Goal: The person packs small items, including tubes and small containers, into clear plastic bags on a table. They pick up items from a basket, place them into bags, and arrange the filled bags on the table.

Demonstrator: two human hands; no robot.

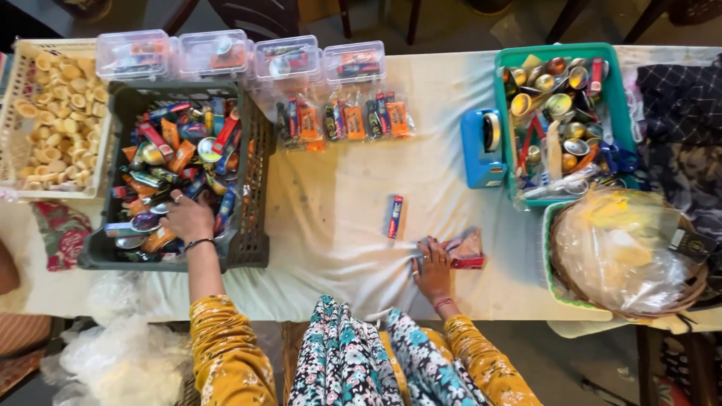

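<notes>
— Left hand (186,218)?
— Down inside the dark crate (252,188), fingers curled among the mixed tubes and small tins (169,162); whether gripping one, cannot tell. Placed close on that side, presumably for easy reach.
— Right hand (432,265)?
— Resting on the white cloth (331,195), fingers pinching a flat clear pouch (465,249) with red inside, held open-end outward, likely to keep it ready.
— Anything between?
— One small red-and-blue tube (394,216), lying alone on the cloth, near the pouch.
</notes>
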